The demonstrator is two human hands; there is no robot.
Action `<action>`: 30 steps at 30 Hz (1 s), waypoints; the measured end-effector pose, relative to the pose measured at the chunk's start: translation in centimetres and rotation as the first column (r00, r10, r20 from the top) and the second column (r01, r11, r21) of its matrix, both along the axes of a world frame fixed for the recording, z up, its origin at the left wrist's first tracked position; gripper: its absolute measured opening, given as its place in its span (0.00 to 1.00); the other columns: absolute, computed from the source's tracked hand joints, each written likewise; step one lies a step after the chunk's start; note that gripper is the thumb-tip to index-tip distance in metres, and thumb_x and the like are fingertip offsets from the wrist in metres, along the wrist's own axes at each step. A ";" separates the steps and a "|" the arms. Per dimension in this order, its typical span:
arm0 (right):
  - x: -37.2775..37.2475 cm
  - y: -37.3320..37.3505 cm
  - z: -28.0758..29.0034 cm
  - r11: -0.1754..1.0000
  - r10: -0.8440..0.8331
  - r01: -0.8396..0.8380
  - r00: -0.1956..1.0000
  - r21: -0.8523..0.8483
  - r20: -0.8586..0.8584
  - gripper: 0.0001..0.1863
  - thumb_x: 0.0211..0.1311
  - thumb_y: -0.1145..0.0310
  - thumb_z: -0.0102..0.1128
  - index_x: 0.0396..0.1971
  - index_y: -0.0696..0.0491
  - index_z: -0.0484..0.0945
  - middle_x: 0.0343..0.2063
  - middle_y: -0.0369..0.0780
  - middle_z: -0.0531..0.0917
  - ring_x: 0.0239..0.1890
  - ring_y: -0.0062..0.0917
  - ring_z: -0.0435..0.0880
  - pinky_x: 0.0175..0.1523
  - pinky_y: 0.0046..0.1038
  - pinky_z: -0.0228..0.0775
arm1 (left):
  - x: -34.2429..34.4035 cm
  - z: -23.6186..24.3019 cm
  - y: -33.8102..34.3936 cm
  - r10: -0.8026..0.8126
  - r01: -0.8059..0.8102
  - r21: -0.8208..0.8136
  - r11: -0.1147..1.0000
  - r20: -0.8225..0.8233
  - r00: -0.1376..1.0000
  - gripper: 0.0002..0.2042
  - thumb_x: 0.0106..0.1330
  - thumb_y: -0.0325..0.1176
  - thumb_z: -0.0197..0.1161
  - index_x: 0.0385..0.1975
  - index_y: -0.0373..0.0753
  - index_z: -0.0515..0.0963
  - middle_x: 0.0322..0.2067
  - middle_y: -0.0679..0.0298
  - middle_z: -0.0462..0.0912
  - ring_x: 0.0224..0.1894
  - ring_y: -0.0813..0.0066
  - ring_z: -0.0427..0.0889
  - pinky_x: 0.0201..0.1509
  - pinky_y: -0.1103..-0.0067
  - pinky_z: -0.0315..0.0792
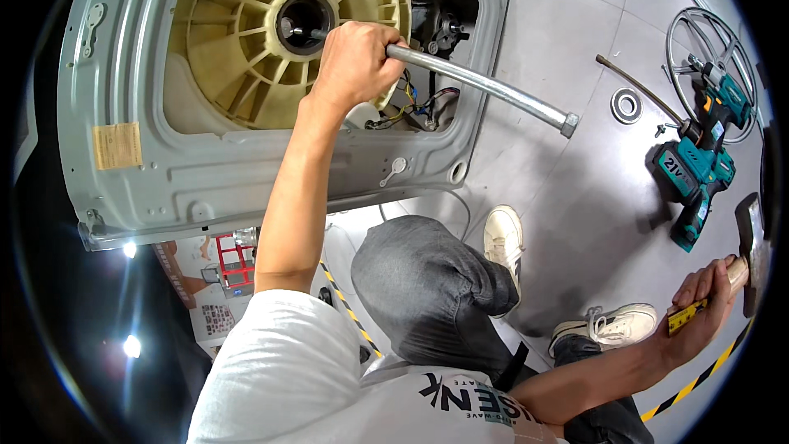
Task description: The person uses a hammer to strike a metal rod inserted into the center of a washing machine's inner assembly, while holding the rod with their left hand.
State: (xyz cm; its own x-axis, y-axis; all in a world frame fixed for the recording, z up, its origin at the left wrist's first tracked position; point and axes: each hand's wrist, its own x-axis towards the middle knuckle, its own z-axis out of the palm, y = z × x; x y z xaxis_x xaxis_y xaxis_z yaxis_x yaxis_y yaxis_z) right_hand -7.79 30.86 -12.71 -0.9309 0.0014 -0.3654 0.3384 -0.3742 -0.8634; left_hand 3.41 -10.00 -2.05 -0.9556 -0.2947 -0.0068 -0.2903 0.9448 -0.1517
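Fingers (381,35) of L hand (355,66) round metal rod (485,85); diag. axis, hex end (569,124) lwr-R

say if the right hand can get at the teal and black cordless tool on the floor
Probably yes: nothing shows between the right hand and cordless tool, but the wooden-handled metal hammer it grips may need setting down.

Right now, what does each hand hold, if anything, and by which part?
Left hand: the rod, on the part near the drum. Right hand: the hammer, by its handle.
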 end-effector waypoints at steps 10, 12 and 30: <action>5.5 -10.9 3.5 0.847 0.525 -0.530 0.832 -0.021 0.177 0.06 0.56 0.71 0.56 0.27 0.55 0.69 0.12 0.31 0.67 0.06 0.15 0.61 0.11 0.18 0.54 | -0.1 -1.0 -0.7 0.008 -0.009 -0.049 0.999 -0.011 1.000 0.06 0.44 0.31 0.57 0.19 0.36 0.80 0.17 0.53 0.77 0.23 0.52 0.76 0.28 0.68 0.71; 4.4 -10.7 4.1 0.869 0.492 -0.493 0.856 -0.035 0.158 0.07 0.56 0.71 0.56 0.30 0.55 0.69 0.12 0.32 0.68 0.06 0.14 0.62 0.12 0.17 0.54 | 0.0 0.2 -0.8 0.090 -0.089 -0.029 0.996 0.031 0.995 0.06 0.44 0.31 0.57 0.18 0.37 0.79 0.17 0.54 0.77 0.23 0.52 0.76 0.27 0.67 0.70; 6.1 -10.2 3.6 0.930 0.324 -0.332 0.943 0.159 0.079 0.07 0.58 0.69 0.56 0.31 0.54 0.69 0.13 0.31 0.64 0.09 0.13 0.63 0.13 0.14 0.53 | 0.9 0.7 -0.7 0.096 -0.096 0.004 0.995 -0.036 0.995 0.08 0.43 0.31 0.56 0.20 0.38 0.81 0.16 0.51 0.75 0.22 0.51 0.76 0.28 0.67 0.71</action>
